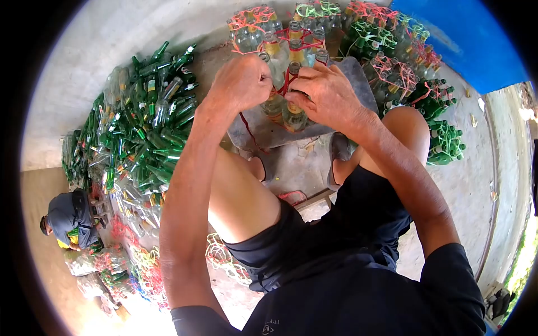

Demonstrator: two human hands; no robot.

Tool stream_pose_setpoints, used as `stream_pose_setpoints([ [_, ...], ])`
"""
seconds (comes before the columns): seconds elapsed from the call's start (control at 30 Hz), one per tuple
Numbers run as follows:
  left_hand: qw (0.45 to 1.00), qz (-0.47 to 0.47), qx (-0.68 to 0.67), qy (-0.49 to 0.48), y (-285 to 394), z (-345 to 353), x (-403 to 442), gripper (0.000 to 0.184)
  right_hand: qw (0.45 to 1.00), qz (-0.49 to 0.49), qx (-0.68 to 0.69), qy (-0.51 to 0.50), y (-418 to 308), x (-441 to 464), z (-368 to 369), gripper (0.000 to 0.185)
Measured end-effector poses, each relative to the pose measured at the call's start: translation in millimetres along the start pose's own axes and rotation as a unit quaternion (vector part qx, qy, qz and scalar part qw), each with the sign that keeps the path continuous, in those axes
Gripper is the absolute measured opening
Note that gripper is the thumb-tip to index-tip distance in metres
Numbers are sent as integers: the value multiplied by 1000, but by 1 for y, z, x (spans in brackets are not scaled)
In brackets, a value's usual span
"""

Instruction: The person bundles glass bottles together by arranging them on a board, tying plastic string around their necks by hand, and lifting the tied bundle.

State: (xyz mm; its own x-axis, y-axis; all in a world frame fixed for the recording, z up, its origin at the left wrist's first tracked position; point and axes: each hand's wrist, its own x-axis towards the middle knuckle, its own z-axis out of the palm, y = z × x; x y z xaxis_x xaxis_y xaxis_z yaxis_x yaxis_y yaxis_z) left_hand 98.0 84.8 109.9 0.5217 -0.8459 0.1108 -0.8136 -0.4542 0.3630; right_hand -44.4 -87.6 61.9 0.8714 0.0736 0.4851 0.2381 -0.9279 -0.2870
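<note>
My left hand (242, 82) is closed in a fist on a red plastic strap (247, 130), whose loose end hangs toward the floor. My right hand (329, 96) pinches the strap a short way to the right, fingers curled over it. Between and below both hands stands a group of clear glass bottles (294, 117) with their necks upward. The red strap runs around several of these necks. Under the bottles lies a grey mat (355, 78). My fingers hide part of the strap where they meet.
A large heap of green and clear bottles (148, 112) lies on the left. Tied bottle bundles (392, 75) stand behind and to the right. A blue panel (459, 42) is at upper right. Another person (70, 218) sits far left. Loose straps (148, 269) lie at lower left.
</note>
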Motion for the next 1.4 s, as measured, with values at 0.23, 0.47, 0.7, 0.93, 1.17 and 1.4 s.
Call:
stream_pose_setpoints([
  [0.23,998,21,40,-42,-12,0,36,13,1000,6,0,-22,-1,0,-3,15],
  [0.47,986,-13,7,-165,-31,-2,60,17,1000,-1,1,-30,-4,2,-5,12],
  [0.7,994,-51,-81,-55,-63,23,38,17,1000,-13,1,-9,0,1,-1,13],
  [0.93,940,-176,-254,145,-50,53,-3,18,999,-32,-23,15,2,-4,-1,19],
  [1.17,869,-324,-339,161,-32,56,-20,18,998,-7,11,63,-8,-14,-16,33],
  [1.4,808,-334,-449,185,-33,69,-24,18,985,167,25,43,-3,-37,-16,49],
])
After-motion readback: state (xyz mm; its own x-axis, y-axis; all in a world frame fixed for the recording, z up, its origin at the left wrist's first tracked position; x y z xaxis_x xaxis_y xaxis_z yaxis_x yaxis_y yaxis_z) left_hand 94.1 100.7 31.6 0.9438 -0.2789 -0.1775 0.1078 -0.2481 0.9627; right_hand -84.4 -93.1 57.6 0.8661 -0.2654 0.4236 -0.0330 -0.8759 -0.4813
